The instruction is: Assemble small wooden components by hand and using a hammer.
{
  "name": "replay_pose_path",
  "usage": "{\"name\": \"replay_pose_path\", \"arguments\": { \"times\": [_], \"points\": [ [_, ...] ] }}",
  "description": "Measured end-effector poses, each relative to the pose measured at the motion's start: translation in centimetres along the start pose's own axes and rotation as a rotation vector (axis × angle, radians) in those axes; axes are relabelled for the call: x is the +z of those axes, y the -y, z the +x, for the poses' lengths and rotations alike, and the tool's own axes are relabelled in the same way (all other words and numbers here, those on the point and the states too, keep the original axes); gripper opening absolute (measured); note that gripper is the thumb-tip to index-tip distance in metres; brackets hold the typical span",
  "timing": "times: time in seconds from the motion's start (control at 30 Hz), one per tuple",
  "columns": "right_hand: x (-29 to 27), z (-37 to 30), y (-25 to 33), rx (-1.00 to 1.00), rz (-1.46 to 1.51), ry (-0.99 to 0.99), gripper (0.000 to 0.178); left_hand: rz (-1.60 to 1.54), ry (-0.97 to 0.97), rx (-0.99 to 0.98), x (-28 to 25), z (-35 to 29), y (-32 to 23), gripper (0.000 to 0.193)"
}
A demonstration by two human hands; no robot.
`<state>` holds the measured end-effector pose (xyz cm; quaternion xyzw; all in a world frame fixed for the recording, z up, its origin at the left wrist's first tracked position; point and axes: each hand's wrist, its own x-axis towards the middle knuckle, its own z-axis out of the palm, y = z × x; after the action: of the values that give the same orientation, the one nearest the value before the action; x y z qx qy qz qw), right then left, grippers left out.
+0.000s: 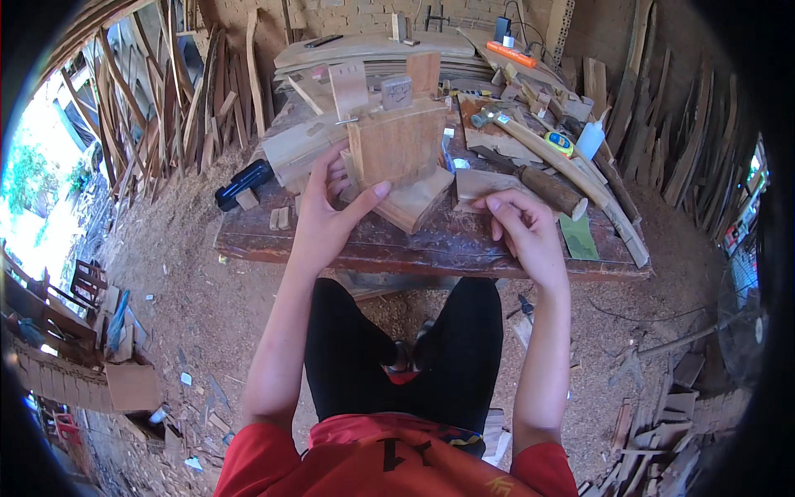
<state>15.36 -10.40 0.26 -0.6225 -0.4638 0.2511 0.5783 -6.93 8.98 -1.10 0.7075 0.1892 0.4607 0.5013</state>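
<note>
Containers: white bottle [590,139] at R side of the bench [447,245], among tools; contents n/d (can't see in). Yellow tape measure [559,143] just beside it.

Workpc: upright wood block [402,145] approx. mid-bench, standing on angled base board [411,202]; base corner points twd me, near front edge. My L hand [330,217] holds block at lower L: thumb across front, fingers round L side. Grip force can't tell. My R hand [522,222] is narrow, fingers curled, tips at near edge of small flat board [487,184]; contact or pinch unclear.

Edges/room: bare strip of benchtop btwn base board & R hand, running to front edge. R side tight: wood-handled tool [553,190] just behind R hand, hammer [530,137] lying diag. beyond, green sheet [578,238] near front R edge. L side: slotted board [296,154] next to L fingers; black cylinder [244,184] at far L edge, kind unclear.
</note>
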Motion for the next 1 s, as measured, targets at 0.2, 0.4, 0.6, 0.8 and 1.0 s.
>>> {"name": "replay_pose_path", "arguments": {
  "times": [0.2,0.4,0.6,0.8,1.0],
  "points": [
    [0.3,0.0,0.1,-0.009,-0.024,-0.018,0.022,-0.046,0.049,0.05,-0.2,0.1,0.0,0.076],
    [0.8,-0.2,0.3,0.011,-0.028,-0.036,0.02,0.035,-0.02,0.076,-0.2,-0.1,-0.2,0.079],
    [1.2,-0.5,1.0,0.111,-0.083,-0.036,0.02,0.06,-0.06,0.129,-0.5,0.2,0.6,0.083],
    [5.1,2.3,1.9,-0.546,-0.286,-0.587,0.016,0.237,-0.184,0.331,0.6,1.8,-0.9,0.098],
    [9.8,9.3,6.1,-1.121,-0.651,-0.559,0.062,0.078,-0.17,0.31,1.6,2.8,-0.4,0.099]
  ]
}}
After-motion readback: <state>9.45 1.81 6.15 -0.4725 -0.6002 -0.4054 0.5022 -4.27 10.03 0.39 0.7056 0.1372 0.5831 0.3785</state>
